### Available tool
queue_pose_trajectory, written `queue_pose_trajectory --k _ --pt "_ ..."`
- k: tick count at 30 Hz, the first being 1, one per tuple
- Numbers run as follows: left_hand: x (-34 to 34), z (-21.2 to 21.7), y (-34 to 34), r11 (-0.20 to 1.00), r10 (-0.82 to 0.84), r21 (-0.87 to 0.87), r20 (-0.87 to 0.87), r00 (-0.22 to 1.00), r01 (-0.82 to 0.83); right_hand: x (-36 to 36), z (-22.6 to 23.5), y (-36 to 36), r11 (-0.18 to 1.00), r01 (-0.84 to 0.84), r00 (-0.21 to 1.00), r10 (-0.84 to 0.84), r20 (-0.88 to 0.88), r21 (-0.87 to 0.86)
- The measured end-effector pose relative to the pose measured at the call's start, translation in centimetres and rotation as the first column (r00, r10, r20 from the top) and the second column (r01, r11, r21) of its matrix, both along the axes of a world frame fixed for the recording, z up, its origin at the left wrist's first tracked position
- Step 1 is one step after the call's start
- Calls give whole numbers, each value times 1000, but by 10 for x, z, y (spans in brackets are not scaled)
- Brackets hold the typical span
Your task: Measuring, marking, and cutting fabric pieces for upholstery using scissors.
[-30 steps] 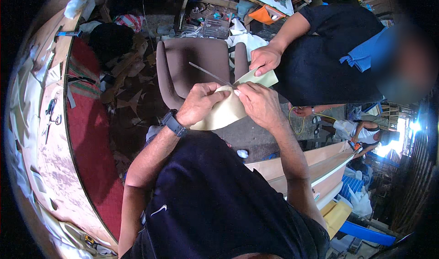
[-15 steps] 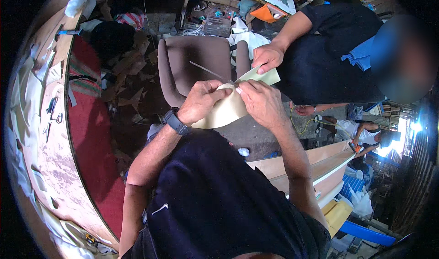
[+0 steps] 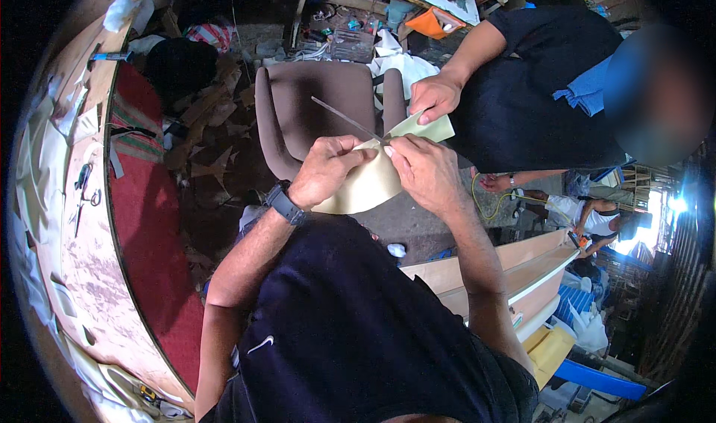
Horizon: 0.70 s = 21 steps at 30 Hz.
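A cream sheet of thin, bendable material (image 3: 364, 189) hangs folded between my two hands. My left hand (image 3: 327, 173) pinches its upper left edge with the thumb and fingers closed. Beside it, my right hand (image 3: 425, 171) grips the sheet near the same gathered point. Another person's hand (image 3: 435, 97) holds a pale far flap of the sheet just beyond my right hand. From the gathered point a thin, narrow grey strip (image 3: 343, 116) sticks out toward the upper left; whether it is a blade or a strip of material, I cannot tell.
A brown padded chair (image 3: 321, 87) stands just beyond my hands. At left is a long wooden panel (image 3: 97, 236) with scissors (image 3: 83, 192) on it, beside a red cloth surface (image 3: 149, 229). Long wooden pieces (image 3: 537, 262) lie at right, where another person (image 3: 593, 218) works. Scraps litter the floor.
Both hands stay closed on the sheet with almost no movement. The view has shifted slightly, and the other person's hand still holds the far flap.
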State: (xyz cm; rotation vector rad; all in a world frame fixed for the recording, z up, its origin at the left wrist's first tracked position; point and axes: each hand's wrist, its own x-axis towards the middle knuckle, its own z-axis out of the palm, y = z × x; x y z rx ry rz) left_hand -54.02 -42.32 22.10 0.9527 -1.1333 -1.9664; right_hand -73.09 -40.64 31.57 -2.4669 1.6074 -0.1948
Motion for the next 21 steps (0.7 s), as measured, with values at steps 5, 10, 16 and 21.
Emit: queue_pose_trajectory --k 5,10,16,21 --pt "0 -7 0 999 9 -36 7 1000 -9 -1 -4 -2 1000 -15 1000 15 -15 -10" --pt "-1 0 3 999 40 -16 -44 998 -41 1 -1 0 999 -31 1000 31 -3 -26" --pt "0 -3 3 1000 -7 -22 12 1000 8 -1 -2 1 998 -34 999 34 -13 -50" --pt "0 1 4 1000 -1 -27 25 1000 2 -3 -4 2 998 -44 999 44 6 -54"
